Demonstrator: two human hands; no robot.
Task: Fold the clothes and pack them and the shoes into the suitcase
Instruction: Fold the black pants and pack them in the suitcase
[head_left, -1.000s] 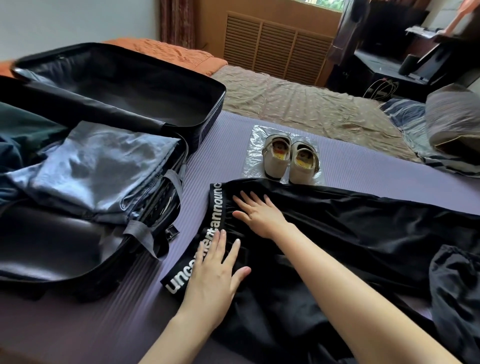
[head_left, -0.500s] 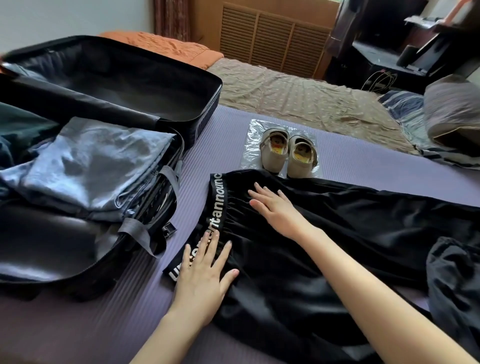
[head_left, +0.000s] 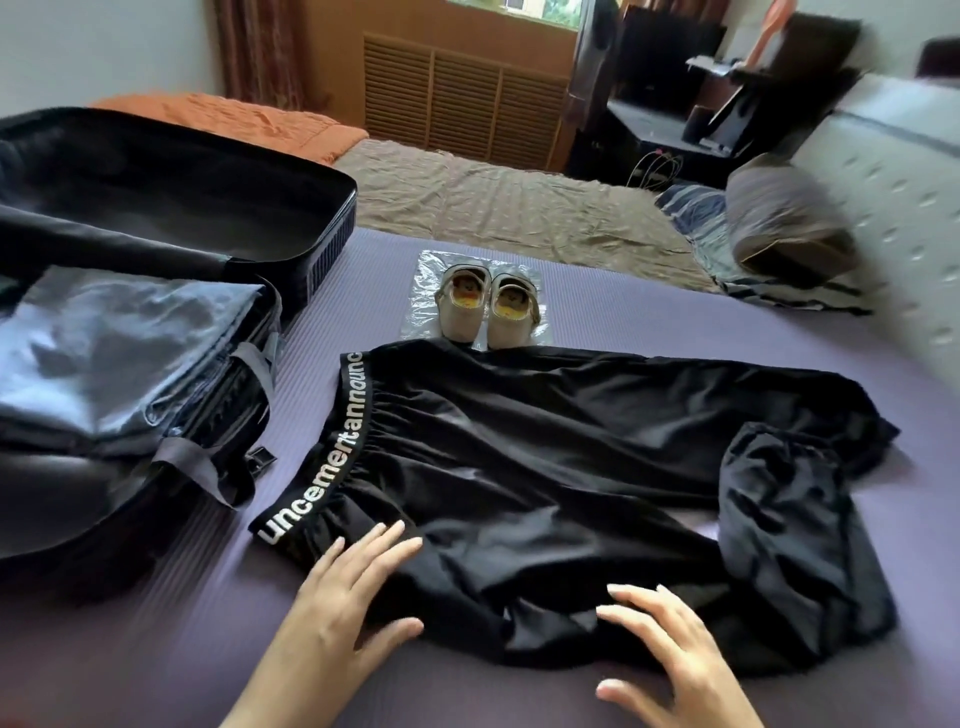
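Resting flat with fingers (head_left: 387, 543) straight and spread, the left hand (head_left: 348, 608) lies at lower centre on the near edge of the black fabric trousers with a white-lettered waistband (head_left: 519, 457). The right hand (head_left: 670, 654), also spread and gripping nothing, touches the garment's bunched edge at lower right. The trousers lie across the ribbed purple mat (head_left: 649, 322) mid-frame. Just beyond them, small cream shoes (head_left: 488, 312) sit on a clear plastic sheet (head_left: 421, 296). At left, the open black hard-shell suitcase (head_left: 332, 234) holds a folded grey-blue garment (head_left: 119, 343).
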